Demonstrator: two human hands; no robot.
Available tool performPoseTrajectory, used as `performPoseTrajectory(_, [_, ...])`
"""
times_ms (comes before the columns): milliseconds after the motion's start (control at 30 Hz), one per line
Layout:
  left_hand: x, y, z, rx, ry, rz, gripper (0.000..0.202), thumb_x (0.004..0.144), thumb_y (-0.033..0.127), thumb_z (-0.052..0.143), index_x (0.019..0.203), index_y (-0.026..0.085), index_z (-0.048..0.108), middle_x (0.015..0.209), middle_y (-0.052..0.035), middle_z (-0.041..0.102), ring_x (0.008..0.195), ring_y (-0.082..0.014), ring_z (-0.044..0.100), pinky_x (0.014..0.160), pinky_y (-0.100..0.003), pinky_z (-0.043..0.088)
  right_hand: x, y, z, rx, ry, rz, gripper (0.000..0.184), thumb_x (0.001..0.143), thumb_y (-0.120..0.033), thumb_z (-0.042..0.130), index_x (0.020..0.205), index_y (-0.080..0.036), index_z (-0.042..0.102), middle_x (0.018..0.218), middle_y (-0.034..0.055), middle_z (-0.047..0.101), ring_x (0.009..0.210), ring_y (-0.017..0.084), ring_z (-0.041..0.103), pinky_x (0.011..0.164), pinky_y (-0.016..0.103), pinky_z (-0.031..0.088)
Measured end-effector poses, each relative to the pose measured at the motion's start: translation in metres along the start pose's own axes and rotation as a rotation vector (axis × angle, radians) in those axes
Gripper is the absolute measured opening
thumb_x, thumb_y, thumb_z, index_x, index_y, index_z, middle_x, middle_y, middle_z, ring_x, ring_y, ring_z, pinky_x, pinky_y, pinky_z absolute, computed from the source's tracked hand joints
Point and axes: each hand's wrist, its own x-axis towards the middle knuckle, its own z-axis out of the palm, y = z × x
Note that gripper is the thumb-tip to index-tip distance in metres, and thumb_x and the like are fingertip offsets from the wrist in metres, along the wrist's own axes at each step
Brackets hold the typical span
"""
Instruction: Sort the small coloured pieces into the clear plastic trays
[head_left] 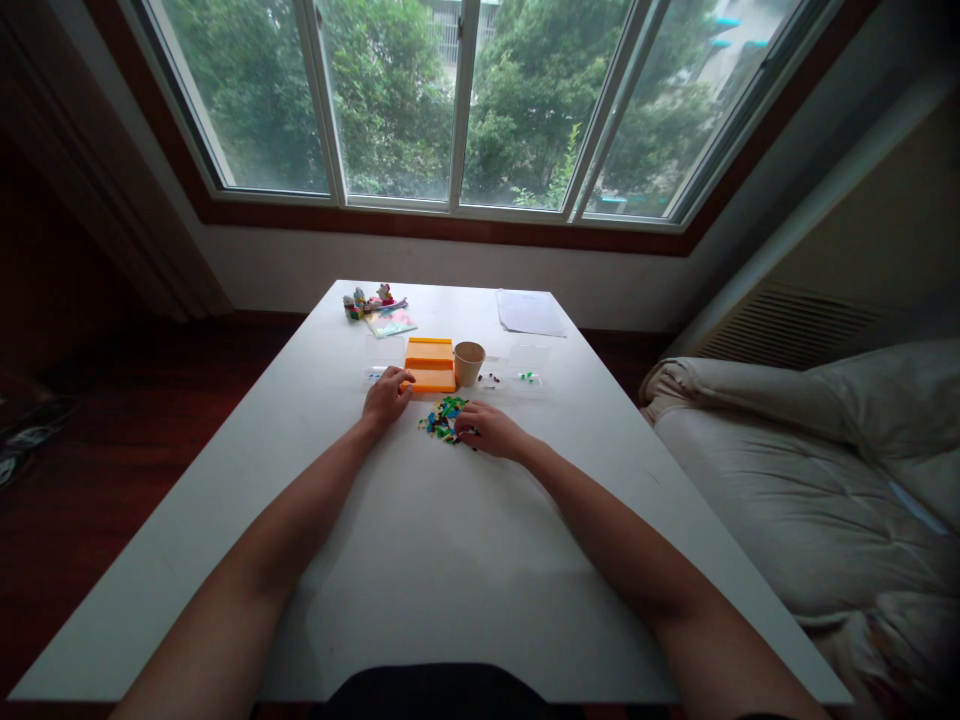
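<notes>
A loose pile of small plastic building bricks (442, 420), green, blue, yellow and dark, lies on the white table. At its right edge is my right hand (491, 430), fingers curled down among the bricks; whatever is between the fingertips is too small to make out. My left hand (387, 397) rests at the front left corner of an orange plastic case (430, 378), fingers apart and loosely bent, with nothing visible in them. The case lies opened flat behind the pile. Just right of it stands a brown paper cup (469, 364).
Clear open boxes flank the case: one holds green pieces (527, 377), and dark pieces (489, 378) lie beside the cup. Assembled brick figures (358, 303) and a colourful sheet (391, 321) sit far left. White papers (531, 313) lie far right. A pale sofa (750, 480) adjoins the table (465, 560).
</notes>
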Motion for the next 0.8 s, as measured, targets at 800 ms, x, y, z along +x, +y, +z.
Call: performPoseTrajectory(800, [-0.0001, 0.0016, -0.0011, 0.015, -0.009, 0.012, 0.02, 0.088, 0.021, 0.055, 0.102, 0.022, 0.07, 0.114, -0.0046, 0.061, 0.069, -0.0113, 0.058, 0.073, -0.028, 0.05, 0.0087, -0.0028, -0.0026, 0.226, 0.29, 0.2, 0.004, 0.08, -0.015, 0.06, 0.081, -0.019, 0.061, 0.071, -0.0025, 0.06, 0.063, 0.011, 0.048, 0.06, 0.022, 0.036])
